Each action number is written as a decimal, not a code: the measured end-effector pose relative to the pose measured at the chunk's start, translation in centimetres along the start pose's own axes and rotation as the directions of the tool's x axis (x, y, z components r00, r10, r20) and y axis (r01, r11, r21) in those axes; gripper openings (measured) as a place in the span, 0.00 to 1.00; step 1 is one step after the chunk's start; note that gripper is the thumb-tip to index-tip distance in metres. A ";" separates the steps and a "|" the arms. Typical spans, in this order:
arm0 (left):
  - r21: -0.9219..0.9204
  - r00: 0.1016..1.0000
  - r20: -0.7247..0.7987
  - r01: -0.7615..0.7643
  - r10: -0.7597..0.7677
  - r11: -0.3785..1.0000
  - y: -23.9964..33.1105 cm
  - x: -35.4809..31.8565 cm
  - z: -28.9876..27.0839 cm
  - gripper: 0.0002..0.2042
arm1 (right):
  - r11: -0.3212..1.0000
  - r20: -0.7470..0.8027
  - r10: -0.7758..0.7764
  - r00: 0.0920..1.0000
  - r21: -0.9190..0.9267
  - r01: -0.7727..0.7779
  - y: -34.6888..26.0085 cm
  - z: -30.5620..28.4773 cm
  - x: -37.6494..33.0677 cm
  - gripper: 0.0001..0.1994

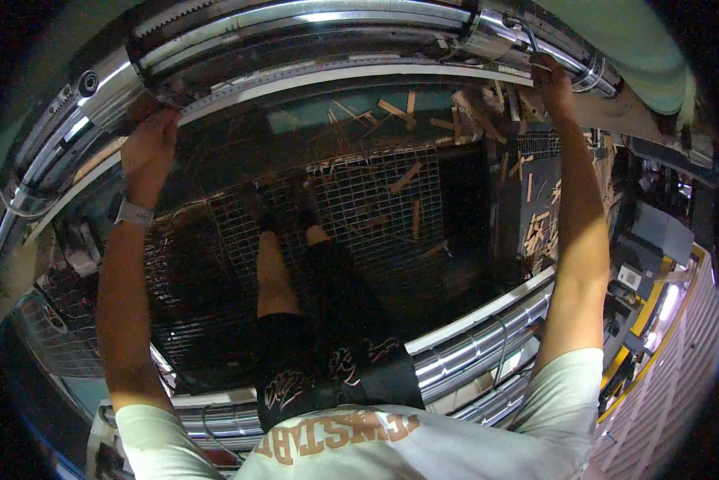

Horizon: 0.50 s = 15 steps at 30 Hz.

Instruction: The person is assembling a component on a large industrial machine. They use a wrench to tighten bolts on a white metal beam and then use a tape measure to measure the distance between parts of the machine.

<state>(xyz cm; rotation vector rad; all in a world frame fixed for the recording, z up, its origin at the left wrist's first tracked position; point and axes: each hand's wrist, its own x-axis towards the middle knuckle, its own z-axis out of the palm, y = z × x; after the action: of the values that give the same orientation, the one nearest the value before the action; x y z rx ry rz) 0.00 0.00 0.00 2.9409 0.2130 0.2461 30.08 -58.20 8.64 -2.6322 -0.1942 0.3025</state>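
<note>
A long polished metal shaft [311,36] runs across the top of the view, with a bright metal collar [107,90] on the left and another collar [487,34] on the right. Beneath it lies a white rail [359,73] with a measuring scale along its edge. My left hand [150,152] is closed at the rail, just below the left collar; its fingertips are in shadow. Up at the right collar, my right hand [553,90] grips a thin bent metal rod that looks like a hex key [532,42]. Its far end reaches the collar.
Wood offcuts [406,178] lie scattered over a wire grating [351,208] by my feet. Close to my body run more metal rollers [479,340]. Yellow-framed machinery [639,328] stands at the right, and green cloth or sheet [639,56] hangs at the top right.
</note>
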 end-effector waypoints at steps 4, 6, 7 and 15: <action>0.027 0.997 -0.066 -0.050 0.051 0.998 -0.5 0.0 0.2 0.09 | 0.926 -0.082 -0.358 0.930 -0.159 0.342 1.5 -1.0 1.6 0.15; 0.040 0.995 -0.079 -0.054 0.057 0.998 -0.4 0.3 0.2 0.09 | 0.889 -0.058 -0.267 0.962 -0.400 0.223 2.4 -2.6 2.9 0.17; 0.046 0.998 -0.047 -0.028 0.030 0.999 -0.2 0.3 0.0 0.08 | 0.840 -0.041 -0.219 0.975 -0.516 0.167 2.7 -3.5 3.5 0.18; 0.003 1.000 -0.010 0.029 -0.029 1.000 0.4 0.3 0.0 0.08 | 0.591 0.163 -0.652 0.741 -0.503 0.631 5.0 -7.2 5.6 0.24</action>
<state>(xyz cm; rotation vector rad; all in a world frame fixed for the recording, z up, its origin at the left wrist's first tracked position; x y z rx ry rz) 0.37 -0.35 0.10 2.9382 0.2582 0.2561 37.71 -64.72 11.50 -2.8436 -1.3737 -0.0814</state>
